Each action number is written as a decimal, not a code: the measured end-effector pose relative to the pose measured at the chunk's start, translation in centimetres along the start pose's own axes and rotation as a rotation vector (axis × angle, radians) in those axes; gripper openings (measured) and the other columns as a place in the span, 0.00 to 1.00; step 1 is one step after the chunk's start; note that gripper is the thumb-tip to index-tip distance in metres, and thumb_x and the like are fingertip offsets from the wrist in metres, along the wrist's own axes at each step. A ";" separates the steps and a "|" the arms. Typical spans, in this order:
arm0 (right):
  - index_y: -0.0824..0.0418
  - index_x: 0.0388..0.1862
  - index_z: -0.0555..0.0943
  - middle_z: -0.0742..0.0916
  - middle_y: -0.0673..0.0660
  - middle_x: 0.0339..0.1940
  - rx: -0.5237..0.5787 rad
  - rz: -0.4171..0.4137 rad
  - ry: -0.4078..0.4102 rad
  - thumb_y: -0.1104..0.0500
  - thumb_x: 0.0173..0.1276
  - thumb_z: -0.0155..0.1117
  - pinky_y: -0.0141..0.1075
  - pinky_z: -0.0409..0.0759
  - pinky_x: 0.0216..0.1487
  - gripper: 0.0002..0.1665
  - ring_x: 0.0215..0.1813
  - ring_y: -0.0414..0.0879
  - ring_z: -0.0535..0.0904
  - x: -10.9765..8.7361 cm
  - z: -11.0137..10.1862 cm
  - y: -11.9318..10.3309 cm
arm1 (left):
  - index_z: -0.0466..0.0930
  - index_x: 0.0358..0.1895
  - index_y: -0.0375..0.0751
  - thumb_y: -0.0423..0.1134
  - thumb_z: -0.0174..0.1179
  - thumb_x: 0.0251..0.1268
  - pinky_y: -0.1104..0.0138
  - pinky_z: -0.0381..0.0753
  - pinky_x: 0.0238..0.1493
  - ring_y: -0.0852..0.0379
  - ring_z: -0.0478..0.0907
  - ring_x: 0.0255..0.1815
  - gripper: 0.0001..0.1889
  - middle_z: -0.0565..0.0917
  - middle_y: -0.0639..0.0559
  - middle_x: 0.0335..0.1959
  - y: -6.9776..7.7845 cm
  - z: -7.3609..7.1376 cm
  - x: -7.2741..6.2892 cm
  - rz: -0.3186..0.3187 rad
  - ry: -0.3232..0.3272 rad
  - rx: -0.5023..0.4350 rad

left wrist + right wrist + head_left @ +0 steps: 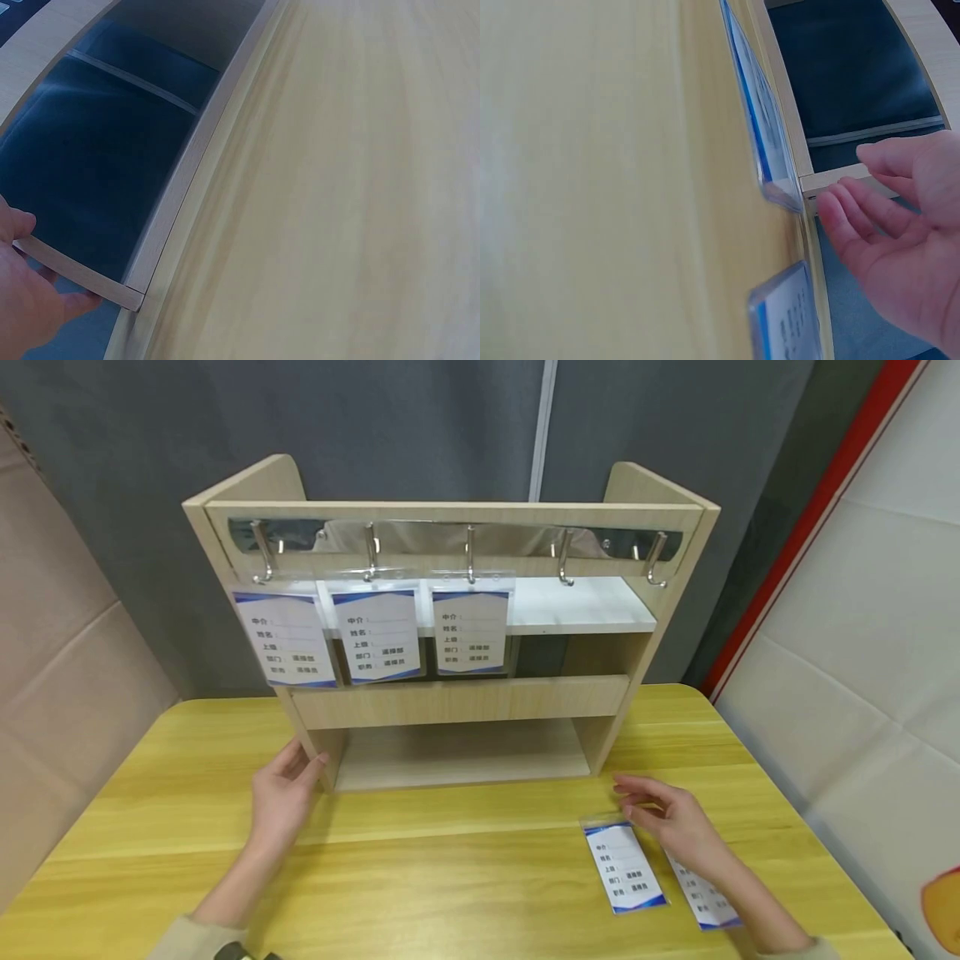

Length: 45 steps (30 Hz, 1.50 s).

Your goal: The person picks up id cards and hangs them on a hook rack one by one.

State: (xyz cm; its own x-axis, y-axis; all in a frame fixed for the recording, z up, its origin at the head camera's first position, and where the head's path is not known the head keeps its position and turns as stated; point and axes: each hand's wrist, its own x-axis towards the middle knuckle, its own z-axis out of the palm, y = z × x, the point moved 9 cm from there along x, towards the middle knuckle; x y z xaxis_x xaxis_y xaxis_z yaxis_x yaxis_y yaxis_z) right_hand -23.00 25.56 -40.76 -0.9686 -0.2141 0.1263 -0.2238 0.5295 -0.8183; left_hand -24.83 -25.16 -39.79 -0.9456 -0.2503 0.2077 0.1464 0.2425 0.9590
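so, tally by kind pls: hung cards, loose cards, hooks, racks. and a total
Hung cards: 3
Loose cards: 2
Hooks: 5
Rack: 1
Total: 11

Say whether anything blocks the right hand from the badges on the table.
Nothing visible does: in the head view the right hand is by the far end of the left badge, partly hiding the right badge; the wooden shelf stands beyond both.
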 end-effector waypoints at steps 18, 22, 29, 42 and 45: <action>0.73 0.66 0.76 0.85 0.66 0.58 -0.076 0.104 -0.094 0.70 0.62 0.74 0.31 0.86 0.49 0.32 0.52 0.52 0.83 0.1 0.5 1.4 | 0.64 0.76 0.36 0.29 0.58 0.75 0.75 0.78 0.58 0.37 0.71 0.70 0.29 0.71 0.33 0.71 0.0 0.0 0.1 -0.006 0.007 -0.011; 0.72 0.64 0.78 0.85 0.65 0.56 -0.089 0.137 -0.133 0.71 0.56 0.78 0.32 0.86 0.47 0.35 0.49 0.51 0.81 0.0 0.7 1.6 | 0.64 0.77 0.38 0.30 0.59 0.75 0.74 0.77 0.58 0.38 0.71 0.71 0.29 0.70 0.35 0.72 0.0 0.0 0.1 -0.013 -0.004 -0.010; 0.72 0.63 0.79 0.85 0.58 0.52 -0.124 0.134 -0.165 0.72 0.52 0.80 0.30 0.84 0.43 0.36 0.46 0.50 0.77 0.2 1.0 1.5 | 0.63 0.78 0.38 0.31 0.58 0.76 0.74 0.77 0.58 0.38 0.70 0.71 0.30 0.69 0.35 0.73 -0.2 0.0 0.1 -0.023 -0.014 -0.002; 0.71 0.59 0.81 0.84 0.53 0.45 -0.216 0.137 -0.184 0.71 0.53 0.81 0.31 0.83 0.41 0.33 0.45 0.48 0.76 0.6 1.2 1.5 | 0.65 0.76 0.36 0.31 0.59 0.75 0.75 0.78 0.58 0.38 0.72 0.70 0.29 0.71 0.34 0.71 0.0 -0.1 0.0 -0.017 0.003 0.005; 0.71 0.59 0.81 0.84 0.53 0.45 -0.238 0.146 -0.186 0.71 0.53 0.80 0.32 0.83 0.41 0.32 0.44 0.47 0.76 0.6 1.3 1.4 | 0.65 0.76 0.37 0.31 0.59 0.76 0.75 0.77 0.58 0.38 0.72 0.70 0.29 0.72 0.34 0.71 0.1 -0.1 0.0 -0.019 0.000 0.008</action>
State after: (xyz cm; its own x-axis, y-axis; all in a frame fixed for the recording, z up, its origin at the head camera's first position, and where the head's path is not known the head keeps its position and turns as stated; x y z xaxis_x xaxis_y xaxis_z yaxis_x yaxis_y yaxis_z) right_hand -23.75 25.13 -42.59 -0.9608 -0.2567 -0.1050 -0.1245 0.7375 -0.6638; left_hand -24.78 -25.22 -39.72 -0.9482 -0.2552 0.1892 0.1257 0.2456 0.9612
